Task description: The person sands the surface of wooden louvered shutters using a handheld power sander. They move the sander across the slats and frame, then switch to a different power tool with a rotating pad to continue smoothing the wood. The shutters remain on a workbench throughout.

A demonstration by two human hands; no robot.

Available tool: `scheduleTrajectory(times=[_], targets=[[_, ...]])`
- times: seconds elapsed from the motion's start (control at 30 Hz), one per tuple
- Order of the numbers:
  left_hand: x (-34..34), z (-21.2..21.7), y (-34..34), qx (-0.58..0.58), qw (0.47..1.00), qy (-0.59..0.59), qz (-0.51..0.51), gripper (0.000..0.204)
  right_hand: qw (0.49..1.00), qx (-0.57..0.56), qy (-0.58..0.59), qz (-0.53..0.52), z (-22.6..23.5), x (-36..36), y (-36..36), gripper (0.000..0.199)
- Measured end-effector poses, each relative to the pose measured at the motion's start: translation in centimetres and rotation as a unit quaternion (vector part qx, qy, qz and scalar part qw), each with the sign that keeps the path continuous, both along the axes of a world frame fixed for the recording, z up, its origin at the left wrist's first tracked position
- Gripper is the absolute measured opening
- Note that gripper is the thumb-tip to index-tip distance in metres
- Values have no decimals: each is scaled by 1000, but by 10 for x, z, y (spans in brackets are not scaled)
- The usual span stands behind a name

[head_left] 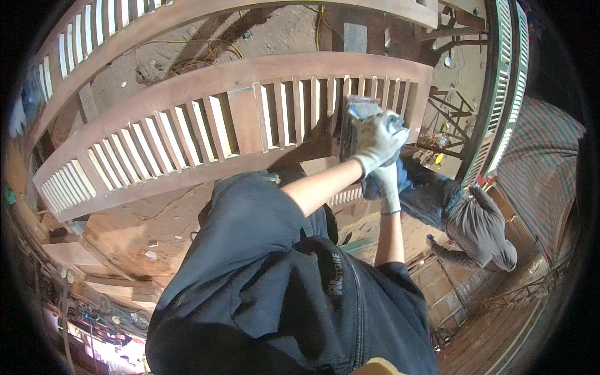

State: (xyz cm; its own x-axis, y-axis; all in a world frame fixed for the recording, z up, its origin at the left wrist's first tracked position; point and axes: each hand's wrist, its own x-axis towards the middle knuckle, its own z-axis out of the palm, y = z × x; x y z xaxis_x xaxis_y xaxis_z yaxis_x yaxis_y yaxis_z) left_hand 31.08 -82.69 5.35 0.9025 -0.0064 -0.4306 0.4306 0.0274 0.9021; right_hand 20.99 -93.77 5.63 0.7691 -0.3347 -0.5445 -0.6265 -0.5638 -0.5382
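Observation:
My left hand [380, 139], in a grey-white work glove, is closed over the top of a dark, boxy sander [347, 132]. Lower down, my right hand [387, 186] wears the same kind of glove and grips the sander's near end; its fingers are partly hidden behind my left wrist. The sander rests over the right part of a long brown wooden panel [245, 119] with a curved rail and slats, some edged in pale light. Its shadow darkens the panel's lower rail.
Another slatted wooden panel [206, 15] lies beyond. Green-and-white louvred shutters [497, 94] stand at the right. A co-worker in a grey hooded top [478, 222] bends down near striped sheeting [540, 169]. Yellow cord [231, 47] and wood pieces lie on the dusty ground.

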Motion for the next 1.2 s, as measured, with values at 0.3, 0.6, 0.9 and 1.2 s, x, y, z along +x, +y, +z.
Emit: scheduleTrajectory(times=[0.3, 0.6, 0.9, 1.2], targets=[[51, -9, 12, -26, 998, 17, 52, 29, 997, 60, 50, 12, 8, 71, 16, 51], [58, -12, 14, -60, 995, 34, 69, 28, 998, -7, 33, 59, 13, 86, 23, 54], [57, -12, 19, -50, 996, 37, 58, 30, 997, 46, 42, 51, 17, 88, 28, 60], [62, -10, 17, 11, 999, -2, 33, 32, 997, 50, 39, 45, 9, 85, 12, 60]])
